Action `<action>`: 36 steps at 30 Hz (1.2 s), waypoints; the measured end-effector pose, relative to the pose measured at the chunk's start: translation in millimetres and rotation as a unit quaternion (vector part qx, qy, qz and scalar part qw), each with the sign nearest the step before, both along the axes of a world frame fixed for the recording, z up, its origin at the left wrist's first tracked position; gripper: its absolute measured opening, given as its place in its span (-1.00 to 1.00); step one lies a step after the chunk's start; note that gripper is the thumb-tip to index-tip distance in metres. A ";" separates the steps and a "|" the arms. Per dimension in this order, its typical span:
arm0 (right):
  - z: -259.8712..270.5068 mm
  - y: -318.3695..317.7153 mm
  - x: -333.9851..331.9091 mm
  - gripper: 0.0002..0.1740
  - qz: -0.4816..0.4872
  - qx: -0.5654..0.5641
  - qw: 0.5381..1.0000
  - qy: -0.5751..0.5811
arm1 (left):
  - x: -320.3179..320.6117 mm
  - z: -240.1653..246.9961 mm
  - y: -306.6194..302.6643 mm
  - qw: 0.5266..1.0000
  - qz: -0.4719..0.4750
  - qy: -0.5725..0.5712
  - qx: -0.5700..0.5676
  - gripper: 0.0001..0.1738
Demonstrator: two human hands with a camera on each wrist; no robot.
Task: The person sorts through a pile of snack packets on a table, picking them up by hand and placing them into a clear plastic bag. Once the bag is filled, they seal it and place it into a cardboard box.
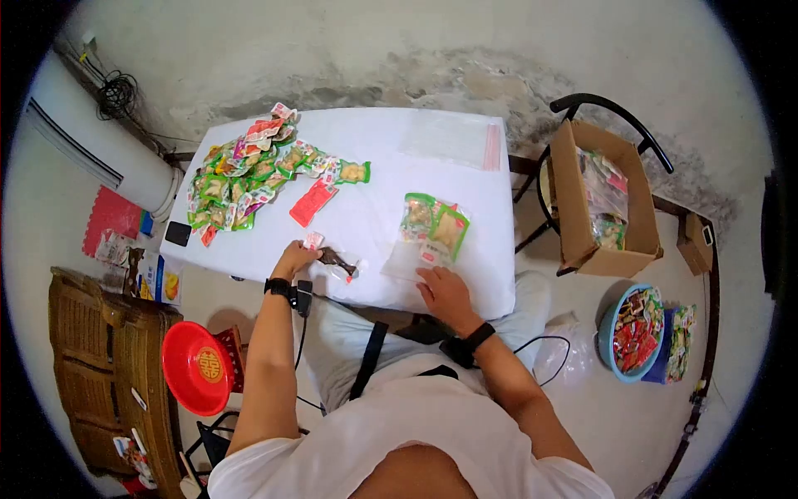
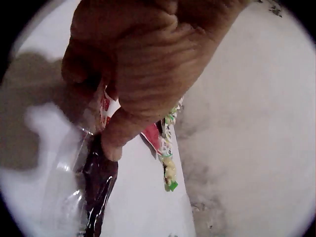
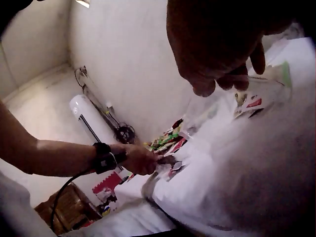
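Observation:
My left hand (image 1: pixel 293 259) pinches the end of a clear packet of dark, glossy food (image 1: pixel 337 263) near the table's front edge. In the left wrist view the thumb lies along the dark food (image 2: pixel 98 182), and the packet's clear film spreads beside it. My right hand (image 1: pixel 446 293) holds the near edge of a clear plastic bag (image 1: pixel 405 259). Green-edged snack packets (image 1: pixel 449 230) show inside that bag at its far end. In the right wrist view the fingertips are at the bag's film, and the hand itself is dark.
A heap of snack packets (image 1: pixel 241 179) covers the table's left side, a red packet (image 1: pixel 313 203) beside it. Flat clear bags (image 1: pixel 453 141) lie at the back right. A phone (image 1: pixel 177 234) sits at the left edge. Right of the table stand a cardboard box (image 1: pixel 573 216) and blue basin (image 1: pixel 609 341).

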State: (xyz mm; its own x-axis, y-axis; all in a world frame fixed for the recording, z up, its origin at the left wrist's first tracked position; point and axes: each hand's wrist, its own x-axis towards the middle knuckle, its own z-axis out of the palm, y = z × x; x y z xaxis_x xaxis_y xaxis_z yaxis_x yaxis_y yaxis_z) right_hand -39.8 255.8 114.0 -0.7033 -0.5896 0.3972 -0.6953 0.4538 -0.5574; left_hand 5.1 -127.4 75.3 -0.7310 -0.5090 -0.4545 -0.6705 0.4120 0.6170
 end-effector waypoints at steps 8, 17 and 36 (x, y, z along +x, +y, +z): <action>-4.8 1.8 -0.8 -0.72 0.012 0.033 0.996 -0.079 | 76.7 15.0 38.2 0.935 0.088 0.084 0.332 -0.75; -2.5 0.2 -2.6 -0.80 -0.014 -0.046 0.993 -0.107 | 157.9 37.8 108.1 0.759 0.192 0.172 0.598 -0.73; 1.1 -0.5 -1.9 -0.83 -0.021 -0.088 0.996 -0.021 | 56.7 25.2 260.0 0.651 0.289 0.312 0.629 -0.70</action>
